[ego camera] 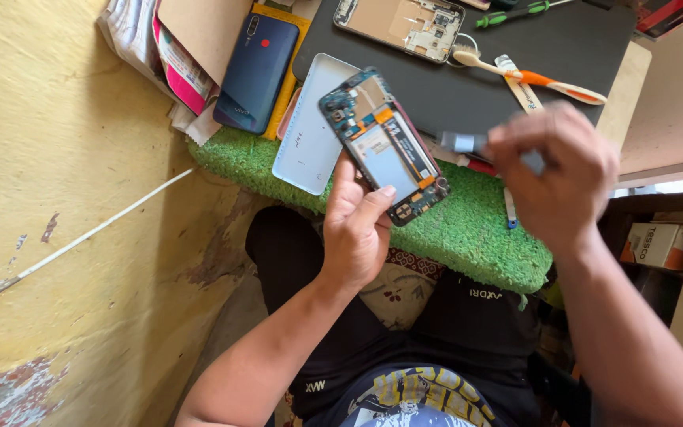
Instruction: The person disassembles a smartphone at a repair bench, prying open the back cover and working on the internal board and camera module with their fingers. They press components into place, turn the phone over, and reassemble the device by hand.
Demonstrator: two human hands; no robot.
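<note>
green fuzzy turf mat [468, 229] underneath; left hand [357, 229] pinches opened phone with bare circuit board [385, 146], right hand [555, 178] at 3 o'clock, blurry, maybe gripping grey-tipped tool [462, 142]. mid-teardown, steady aim next.

A small cardboard box [658, 245], white and tan with an orange edge, stands on a dark shelf at four o'clock, while a pink and white printed packet [183, 75] lies in the paper stack at eleven o'clock.

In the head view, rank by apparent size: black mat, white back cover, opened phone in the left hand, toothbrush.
1. Black mat
2. White back cover
3. Opened phone, close to the cover, and lifted nearer the camera, so unsure
4. Toothbrush
</note>
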